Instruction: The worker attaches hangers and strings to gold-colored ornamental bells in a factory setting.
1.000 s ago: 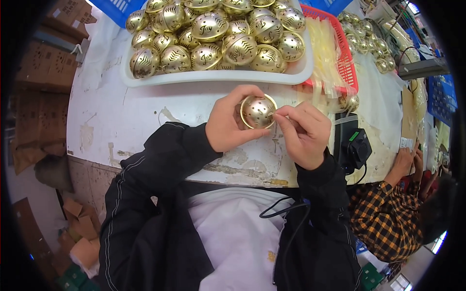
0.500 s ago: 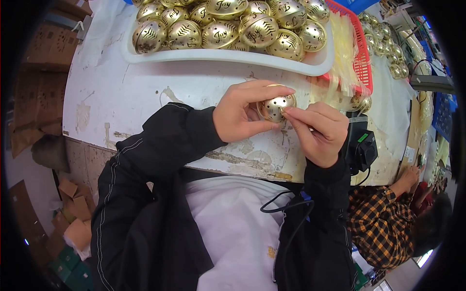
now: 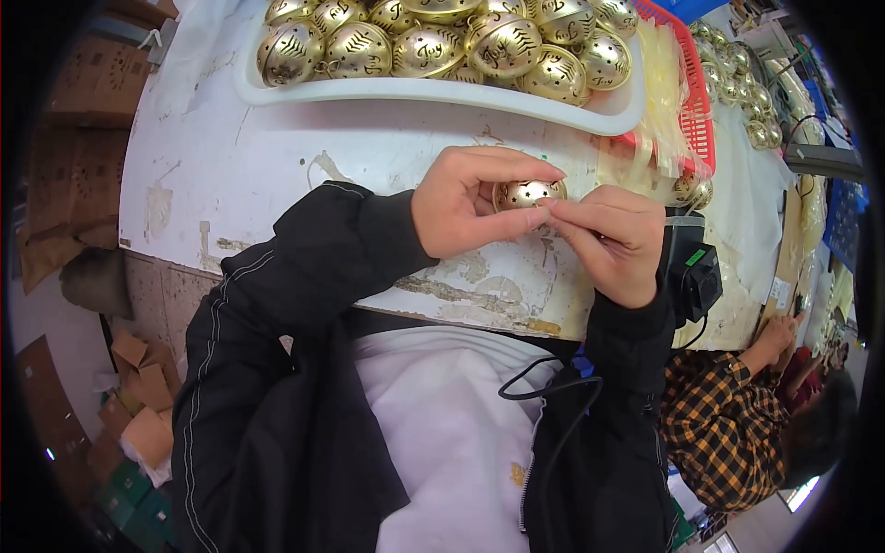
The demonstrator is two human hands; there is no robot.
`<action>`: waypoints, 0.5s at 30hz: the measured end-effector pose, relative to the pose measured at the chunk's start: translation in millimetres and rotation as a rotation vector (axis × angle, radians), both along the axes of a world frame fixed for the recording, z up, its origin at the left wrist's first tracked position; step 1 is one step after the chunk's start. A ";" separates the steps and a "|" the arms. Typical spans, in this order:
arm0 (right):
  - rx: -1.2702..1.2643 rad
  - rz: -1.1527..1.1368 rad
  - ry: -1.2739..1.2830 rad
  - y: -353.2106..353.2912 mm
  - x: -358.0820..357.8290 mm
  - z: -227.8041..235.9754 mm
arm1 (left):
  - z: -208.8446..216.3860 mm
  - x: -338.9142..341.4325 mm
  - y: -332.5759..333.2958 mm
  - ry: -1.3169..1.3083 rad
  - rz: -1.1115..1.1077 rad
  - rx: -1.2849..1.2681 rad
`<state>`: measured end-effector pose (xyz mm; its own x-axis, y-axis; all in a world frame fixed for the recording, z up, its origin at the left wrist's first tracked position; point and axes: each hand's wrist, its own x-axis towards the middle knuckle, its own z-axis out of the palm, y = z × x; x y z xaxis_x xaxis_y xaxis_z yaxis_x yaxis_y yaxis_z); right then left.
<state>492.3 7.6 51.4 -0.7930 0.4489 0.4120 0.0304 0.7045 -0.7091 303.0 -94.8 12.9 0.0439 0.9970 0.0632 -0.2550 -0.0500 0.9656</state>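
A round gold bell ornament [image 3: 527, 194] with star-shaped cutouts is held above the table in front of me. My left hand [image 3: 468, 203] grips it from the left, the index finger over its top and the thumb along its lower edge. At its right lower side my right hand [image 3: 610, 235] is closed, thumb and index finger pinched together against the bell. What lies between those fingertips is too small to make out. Behind my hands, a white tray [image 3: 433, 95] holds several similar gold bell ornaments [image 3: 429, 51] with cutout lettering.
A red plastic basket [image 3: 701, 138] with translucent yellowish strips [image 3: 656, 92] stands right of the tray. A black device [image 3: 696, 276] with a cable is close to my right wrist. More gold bells [image 3: 737, 78] lie at the far right. A person in a checked shirt [image 3: 724, 429] sits to the right.
The bell has tilted in my left hand, and my left thumb has shifted up and right toward my right fingertips. My right hand keeps its pinch at the bell's side.
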 end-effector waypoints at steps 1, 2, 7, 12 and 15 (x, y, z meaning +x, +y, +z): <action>-0.001 0.001 0.000 -0.9 -0.8 0.7 | 2.5 -0.5 -1.0 0.000 0.001 -0.001; -0.040 -0.004 -0.001 -2.1 -2.0 2.2 | 6.5 -1.0 -2.2 -0.054 -0.008 -0.048; -0.097 0.032 -0.012 -4.2 -4.5 2.3 | 1.0 2.0 -1.6 -0.072 0.037 0.008; -0.161 0.084 -0.095 -8.1 -5.2 1.5 | -3.2 -8.2 -2.7 0.221 -0.002 0.033; -0.136 0.072 -0.104 -10.3 -6.8 2.7 | 0.8 -0.4 -1.0 0.088 0.094 0.024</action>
